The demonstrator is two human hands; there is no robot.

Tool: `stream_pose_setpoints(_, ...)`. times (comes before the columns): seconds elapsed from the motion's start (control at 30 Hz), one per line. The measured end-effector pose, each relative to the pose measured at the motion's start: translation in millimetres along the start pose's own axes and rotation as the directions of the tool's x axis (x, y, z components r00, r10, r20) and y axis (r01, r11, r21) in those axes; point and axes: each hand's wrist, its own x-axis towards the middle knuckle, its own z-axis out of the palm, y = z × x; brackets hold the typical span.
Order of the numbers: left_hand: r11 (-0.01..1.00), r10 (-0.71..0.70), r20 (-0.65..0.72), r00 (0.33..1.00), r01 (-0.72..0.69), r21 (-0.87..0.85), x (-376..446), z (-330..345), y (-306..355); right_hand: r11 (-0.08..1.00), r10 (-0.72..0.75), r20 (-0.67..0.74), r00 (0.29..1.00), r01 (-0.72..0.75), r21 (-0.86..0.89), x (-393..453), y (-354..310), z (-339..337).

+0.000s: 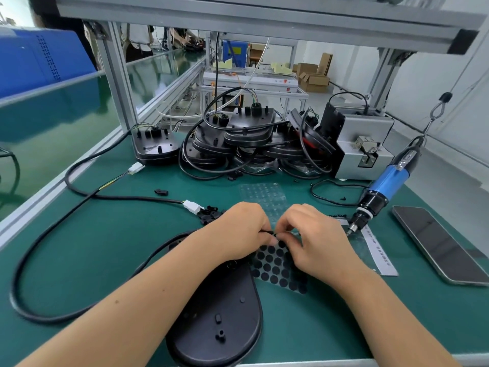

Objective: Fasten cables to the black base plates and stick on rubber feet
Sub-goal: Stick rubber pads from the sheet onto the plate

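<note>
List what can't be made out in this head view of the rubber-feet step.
- Head view: what the left hand and right hand pinch is covered by their fingertips.
- The sheet of black rubber feet: top rows lie under the hands.
- The base plate: near end cut by the bottom edge, left side under the left forearm.
- The white label strip: print too small to read.

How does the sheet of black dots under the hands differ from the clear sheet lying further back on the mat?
The sheet of black dots still carries rows of black round feet; the clear sheet shows only pale, see-through circles. The sheet of black dots lies partly under both hands, left hand and right hand, their fingertips pinching at its top edge; the clear sheet lies untouched beyond them. Both lie flat on the green mat.
</note>
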Motion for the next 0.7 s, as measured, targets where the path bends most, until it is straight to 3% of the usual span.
stream_pose_setpoints(0.13, 1.000, -0.012, 0.013, 1.000, 0.012, 0.016, 0.8, 0.6, 1.0, 0.995, 0.053, 0.049, 0.997, -0.057, 0.077, -0.4, 2.1, -1.1)
stream_pose_setpoints(0.23, 0.998, -0.014, 0.053, 0.998, 0.011, 0.064, 0.7, 1.3, 3.7, 0.932, 0.193, 0.041, 0.980, -0.196, 0.306, 2.5, 1.0, -7.2)
stream_pose_setpoints(0.3, 0.999, -0.013, 0.018, 1.000, 0.012, 0.040, -2.9, -5.8, 0.9, 0.849, 0.293, 0.066, 0.954, -0.291, 0.441, 5.0, -2.4, -12.3)
stream_pose_setpoints(0.37, 1.000, -0.006, -0.102, 0.995, 0.005, -0.011, -10.9, -22.2, -5.7, 0.755, 0.352, 0.148, 0.924, -0.374, 0.539, 5.4, -8.7, -14.6)
stream_pose_setpoints(0.47, 0.989, -0.050, -0.289, 0.956, 0.007, -0.150, -27.7, -43.4, -23.5, 0.520, 0.423, 0.320, 0.848, -0.516, 0.681, 6.5, -23.8, -9.6)
stream_pose_setpoints(0.57, 0.961, -0.150, -0.323, 0.934, 0.062, -0.268, -43.3, -36.6, -39.8, 0.334, 0.430, 0.486, 0.761, -0.634, 0.697, 11.1, -42.9, -2.1)
stream_pose_setpoints(0.7, 0.943, -0.213, -0.317, 0.924, 0.109, -0.315, -53.6, -13.8, -53.1, 0.364, 0.429, 0.537, 0.726, -0.683, 0.633, 15.9, -63.0, 6.8)
